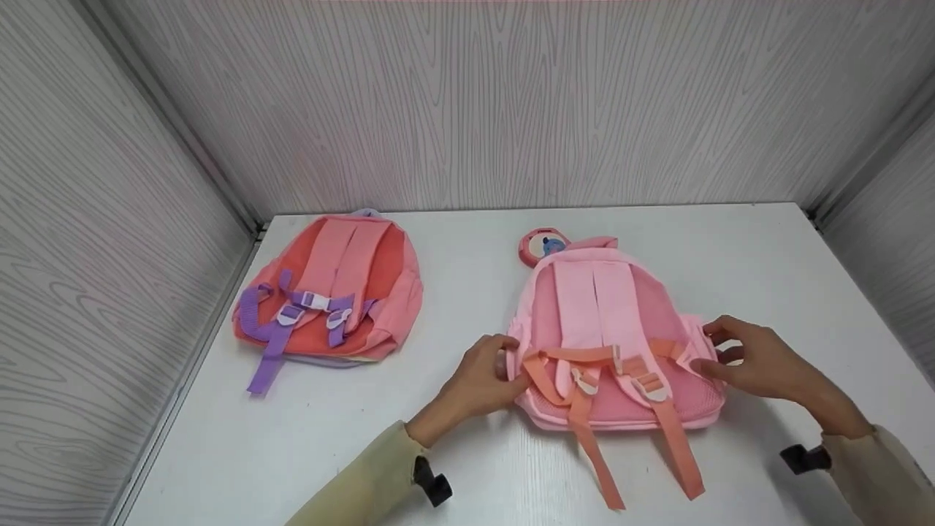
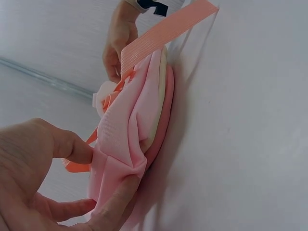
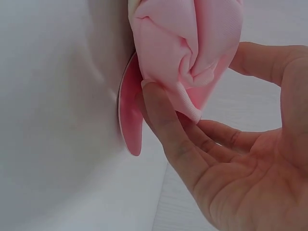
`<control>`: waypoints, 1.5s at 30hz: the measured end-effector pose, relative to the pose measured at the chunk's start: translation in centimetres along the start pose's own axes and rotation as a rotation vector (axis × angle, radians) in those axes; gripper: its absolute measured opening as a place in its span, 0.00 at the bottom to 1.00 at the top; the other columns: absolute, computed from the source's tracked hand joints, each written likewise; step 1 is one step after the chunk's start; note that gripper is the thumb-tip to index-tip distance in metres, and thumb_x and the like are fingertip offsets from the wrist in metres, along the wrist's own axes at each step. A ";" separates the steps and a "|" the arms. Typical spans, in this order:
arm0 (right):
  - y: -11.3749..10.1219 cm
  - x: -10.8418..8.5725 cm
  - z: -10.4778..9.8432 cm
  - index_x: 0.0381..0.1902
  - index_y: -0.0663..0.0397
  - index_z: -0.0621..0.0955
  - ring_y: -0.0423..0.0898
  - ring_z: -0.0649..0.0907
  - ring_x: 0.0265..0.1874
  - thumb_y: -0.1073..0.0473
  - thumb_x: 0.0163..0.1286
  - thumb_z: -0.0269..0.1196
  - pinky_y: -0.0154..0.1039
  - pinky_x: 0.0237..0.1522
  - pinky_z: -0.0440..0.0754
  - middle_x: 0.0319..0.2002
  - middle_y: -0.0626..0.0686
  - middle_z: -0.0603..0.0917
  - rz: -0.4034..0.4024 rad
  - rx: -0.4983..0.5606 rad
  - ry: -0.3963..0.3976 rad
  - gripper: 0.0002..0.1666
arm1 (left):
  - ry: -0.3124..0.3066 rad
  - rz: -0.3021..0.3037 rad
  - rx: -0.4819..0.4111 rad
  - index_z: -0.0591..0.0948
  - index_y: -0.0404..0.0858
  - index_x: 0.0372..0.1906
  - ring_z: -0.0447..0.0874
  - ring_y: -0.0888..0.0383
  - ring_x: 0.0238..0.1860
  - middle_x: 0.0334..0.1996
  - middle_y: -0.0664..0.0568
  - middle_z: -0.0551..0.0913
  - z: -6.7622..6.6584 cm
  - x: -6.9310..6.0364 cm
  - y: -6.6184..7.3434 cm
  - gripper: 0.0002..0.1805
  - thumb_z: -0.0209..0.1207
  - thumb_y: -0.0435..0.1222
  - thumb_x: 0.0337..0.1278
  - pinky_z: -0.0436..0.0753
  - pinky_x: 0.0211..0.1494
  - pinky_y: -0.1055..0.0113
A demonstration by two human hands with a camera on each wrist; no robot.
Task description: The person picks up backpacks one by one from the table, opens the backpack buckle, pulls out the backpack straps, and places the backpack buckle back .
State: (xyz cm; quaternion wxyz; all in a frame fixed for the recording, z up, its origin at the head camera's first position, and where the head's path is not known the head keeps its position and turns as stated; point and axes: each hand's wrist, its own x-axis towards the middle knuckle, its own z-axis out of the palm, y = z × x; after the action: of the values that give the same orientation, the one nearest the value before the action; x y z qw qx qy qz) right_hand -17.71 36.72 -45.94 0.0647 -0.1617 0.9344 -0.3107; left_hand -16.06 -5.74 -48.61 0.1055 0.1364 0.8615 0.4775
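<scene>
Left hand (image 1: 486, 376) pinched one side of pink backpack (image 1: 610, 321); right hand (image 1: 756, 358) gripped opposite side, bag between both grips, strap side up. Slip seemed possible: fingers held soft, folding side fabric. Loose orange straps (image 1: 599, 460), trailing on near side of grips, might snag on fingers. Top loop (image 1: 595, 242) pointed to far side of grips; top-to-bottom axis ran crosswise to line between hands, longer dimension unclear.
</scene>
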 end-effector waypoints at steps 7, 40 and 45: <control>-1.4 -0.1 1.1 0.59 0.66 0.78 0.54 0.91 0.44 0.52 0.68 0.76 0.31 0.44 0.87 0.51 0.62 0.85 0.001 0.010 -0.028 0.31 | 0.007 -0.026 0.013 0.77 0.36 0.66 0.76 0.59 0.37 0.56 0.45 0.78 -1.1 -1.6 -0.8 0.30 0.68 0.41 0.61 0.78 0.40 0.66; -5.3 -1.2 4.4 0.69 0.65 0.74 0.46 0.88 0.44 0.46 0.70 0.75 0.34 0.41 0.88 0.58 0.61 0.84 -0.017 0.096 -0.081 0.41 | -0.063 -0.145 -0.042 0.73 0.41 0.72 0.84 0.50 0.54 0.69 0.42 0.74 -5.3 -6.8 -2.8 0.32 0.69 0.41 0.68 0.90 0.48 0.58; -6.0 -1.3 4.5 0.63 0.63 0.80 0.49 0.86 0.44 0.51 0.69 0.76 0.42 0.42 0.87 0.51 0.57 0.85 -0.036 0.013 0.084 0.32 | -0.091 -0.060 0.030 0.73 0.38 0.71 0.85 0.47 0.58 0.69 0.43 0.74 -6.3 -6.9 -2.3 0.31 0.68 0.39 0.68 0.89 0.54 0.54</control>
State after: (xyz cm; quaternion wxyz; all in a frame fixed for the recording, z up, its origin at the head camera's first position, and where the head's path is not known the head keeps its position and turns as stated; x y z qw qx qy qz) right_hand -13.90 30.10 -45.86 0.0210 -0.1647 0.9312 -0.3245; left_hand -11.85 -14.19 -46.93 0.1566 0.1335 0.8666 0.4547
